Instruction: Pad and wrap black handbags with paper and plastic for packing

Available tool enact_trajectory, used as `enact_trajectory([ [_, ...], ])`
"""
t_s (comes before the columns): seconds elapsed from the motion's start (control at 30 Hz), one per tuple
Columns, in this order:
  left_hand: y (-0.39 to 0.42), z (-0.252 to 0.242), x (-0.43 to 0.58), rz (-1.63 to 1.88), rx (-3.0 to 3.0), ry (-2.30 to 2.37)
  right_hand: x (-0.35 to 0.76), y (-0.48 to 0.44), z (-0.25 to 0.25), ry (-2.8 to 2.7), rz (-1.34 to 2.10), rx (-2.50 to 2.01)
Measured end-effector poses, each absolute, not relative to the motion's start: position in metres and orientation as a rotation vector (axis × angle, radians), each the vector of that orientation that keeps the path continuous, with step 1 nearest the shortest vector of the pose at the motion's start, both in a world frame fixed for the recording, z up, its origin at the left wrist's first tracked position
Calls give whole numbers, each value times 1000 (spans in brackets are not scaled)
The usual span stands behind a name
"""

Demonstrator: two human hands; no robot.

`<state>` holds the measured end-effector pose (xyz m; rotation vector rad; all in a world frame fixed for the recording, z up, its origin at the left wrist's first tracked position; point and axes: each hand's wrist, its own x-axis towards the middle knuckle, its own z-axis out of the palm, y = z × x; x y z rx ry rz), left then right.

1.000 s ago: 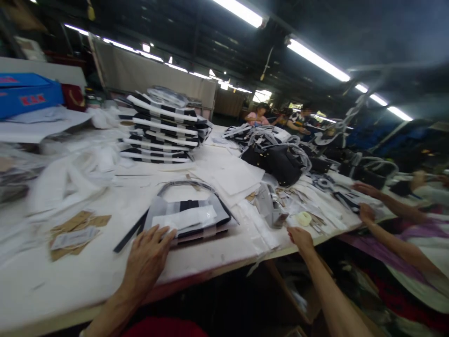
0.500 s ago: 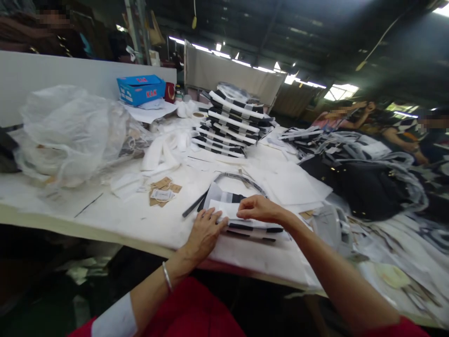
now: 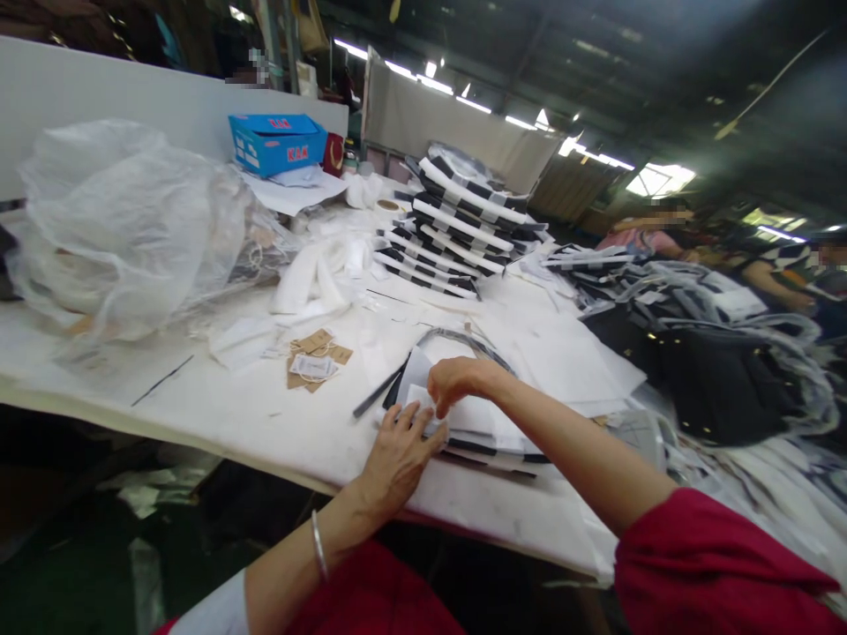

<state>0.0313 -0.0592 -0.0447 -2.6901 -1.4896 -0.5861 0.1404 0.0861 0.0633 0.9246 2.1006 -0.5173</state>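
A black-and-white checked bag (image 3: 503, 451) lies flat near the front edge of the table, its grey wrapped handle (image 3: 486, 342) arching away from me. On top of it is a thin white sheet (image 3: 473, 416). My left hand (image 3: 402, 454) rests on the bag's near left side, fingers spread and laid flat over the sheet's edge. Just beyond it, my right hand (image 3: 463, 381) is closed, its fingertips pinched at the left part of the sheet. What lies under the right palm is hidden.
Brown and white tags (image 3: 318, 362) lie to the left, a crumpled clear plastic bag (image 3: 132, 238) further over. Behind stand a stack of checked bags (image 3: 463, 225) and a blue box (image 3: 278, 145). Black bags (image 3: 715, 379) pile up at right; people sit beyond.
My right hand has moved left across the sheet, close to the left fingers. More of the white sheet shows under the right wrist. My left hand stays on the bag; the view has shifted slightly.
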Motion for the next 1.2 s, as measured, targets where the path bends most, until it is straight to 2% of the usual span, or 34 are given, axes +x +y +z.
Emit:
enact_trajectory([
  [0.2, -58, -46, 32, -612, -2704, -1514, 130, 92, 55, 2068, -390, 944],
  [0.7, -55, -53, 32, -604, -2683, -1482, 148, 95, 37, 2491, 98, 876],
  [0.83, -55, -54, 31, -590, -2670, -1465, 181, 97, 28, 2679, 102, 1225],
  [1.03, -54, -57, 32, -606, -2654, -1474, 205, 75, -10, 2686, -156, 1764],
  [1.13, -53, -55, 32, -603, -2668, -1481, 211, 62, -1, 2812, -49, 2065],
  [1.2, -53, -52, 30, -620, -2695, -1480, 218, 45, 15, 2962, -207, 2304],
])
